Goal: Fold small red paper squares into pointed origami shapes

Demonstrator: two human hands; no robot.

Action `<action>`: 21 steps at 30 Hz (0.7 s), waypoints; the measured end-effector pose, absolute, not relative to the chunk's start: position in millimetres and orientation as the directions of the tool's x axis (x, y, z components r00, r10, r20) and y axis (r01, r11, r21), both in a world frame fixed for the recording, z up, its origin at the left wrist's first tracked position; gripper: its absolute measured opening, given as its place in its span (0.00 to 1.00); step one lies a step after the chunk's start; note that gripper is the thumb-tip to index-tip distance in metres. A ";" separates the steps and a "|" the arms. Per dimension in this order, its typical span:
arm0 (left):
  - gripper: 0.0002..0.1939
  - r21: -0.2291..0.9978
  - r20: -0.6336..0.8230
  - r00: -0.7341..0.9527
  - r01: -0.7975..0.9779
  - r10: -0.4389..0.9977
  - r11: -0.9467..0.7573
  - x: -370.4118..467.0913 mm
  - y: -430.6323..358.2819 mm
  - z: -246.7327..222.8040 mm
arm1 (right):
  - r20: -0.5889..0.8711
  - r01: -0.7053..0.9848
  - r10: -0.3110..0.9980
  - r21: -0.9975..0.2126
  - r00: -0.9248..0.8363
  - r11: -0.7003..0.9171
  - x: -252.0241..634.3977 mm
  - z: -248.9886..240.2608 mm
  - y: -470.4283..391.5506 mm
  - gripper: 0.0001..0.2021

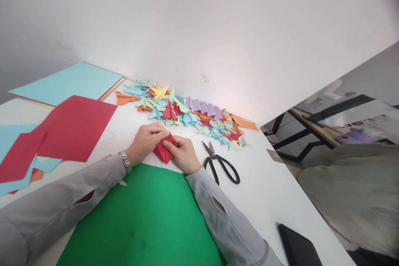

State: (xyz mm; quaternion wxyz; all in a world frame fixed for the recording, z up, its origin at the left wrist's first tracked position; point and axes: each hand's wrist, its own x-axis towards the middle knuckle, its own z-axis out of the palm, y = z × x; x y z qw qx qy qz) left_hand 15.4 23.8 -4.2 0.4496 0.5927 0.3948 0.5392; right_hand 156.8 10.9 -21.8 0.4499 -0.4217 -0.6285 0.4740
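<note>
A small piece of folded red paper (162,153) is pinched between both hands, above the table's white top. My left hand (146,143), with a metal watch band at the wrist, grips its upper left side with thumb and fingers. On the right side, my right hand (184,153) presses its thumb onto the paper's face. The fingers behind the paper are partly hidden. Below the hands spreads a large green sheet (140,216). Black-handled scissors (215,158) lie with blades parted just right of my right hand.
A heap of folded paper planes (183,112) in several colours lies along the wall. Red sheets (77,129) and a stack of light blue paper (71,83) are at left. A black phone-like object (299,245) rests near the right table edge. Beyond it is a pale cloth-like surface (352,191).
</note>
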 end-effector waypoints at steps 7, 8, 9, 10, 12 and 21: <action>0.17 0.962 0.271 0.091 -0.006 0.958 -0.272 17.2 21.8 0.8 | 0.146 0.169 0.961 -0.967 -0.236 0.189 156.9 -20.7 10.0 0.16; 0.19 0.968 0.252 0.089 -0.016 0.964 -0.252 17.2 22.0 0.8 | 0.146 0.178 0.961 -0.966 -0.233 0.189 156.9 -20.2 9.7 0.16; 0.21 0.975 0.223 0.085 -0.029 0.971 -0.221 17.1 22.4 0.5 | 0.145 0.185 0.963 -0.964 -0.229 0.189 156.8 -19.7 9.4 0.17; 0.21 0.982 0.187 0.083 -0.040 0.979 -0.184 16.9 22.9 0.0 | 0.144 0.189 0.964 -0.964 -0.224 0.188 156.8 -19.3 9.3 0.17; 0.20 0.989 0.146 0.089 -0.049 0.985 -0.142 16.3 23.8 -1.4 | 0.140 0.183 0.966 -0.966 -0.216 0.181 156.7 -18.8 9.2 0.17; 0.12 0.949 0.308 0.090 0.038 0.947 -0.312 15.3 22.5 -2.9 | 0.124 0.158 0.966 -0.974 -0.225 0.162 155.4 -18.3 8.7 0.13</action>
